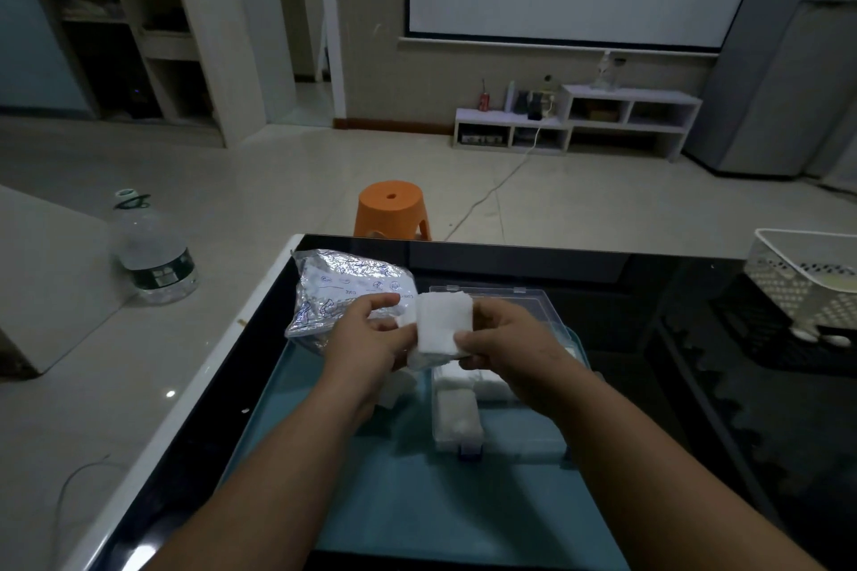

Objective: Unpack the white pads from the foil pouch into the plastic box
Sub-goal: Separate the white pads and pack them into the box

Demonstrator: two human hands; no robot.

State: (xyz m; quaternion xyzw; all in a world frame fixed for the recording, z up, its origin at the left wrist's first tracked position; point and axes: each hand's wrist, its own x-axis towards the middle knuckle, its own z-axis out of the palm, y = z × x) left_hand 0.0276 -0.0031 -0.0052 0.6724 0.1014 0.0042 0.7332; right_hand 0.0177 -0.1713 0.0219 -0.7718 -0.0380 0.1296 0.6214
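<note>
I am gripping the crinkled, shiny foil pouch [341,292] in my left hand [371,341]. My thumb is lying across its printed face near the mouth and my fingers are curling under it. The pouch is hanging above the far left corner of the teal tray [394,501], its silver skin creased and catching the light.

My right hand [510,350] is pinching a stack of white pads [443,320] by its right edge, thumb on the front and fingers behind. The stack is soft, square and fibrous, and it is standing upright between my two hands, touching both. I cannot tell whether its left edge is still inside the pouch mouth.

The plastic box [514,440] is sitting directly below, clear and rectangular, with its lid [491,294] lying open towards the far side. Folded pads [457,415] are already lying along the box's left wall.

The tray is resting on a glossy black tabletop [649,338], close to its white-trimmed left edge. A white perforated basket [788,246] is standing at the tabletop's far right corner, well apart from my hands. Bare black glass is stretching between the box and the basket. An orange stool [392,209] is standing on the floor just beyond the far edge.
</note>
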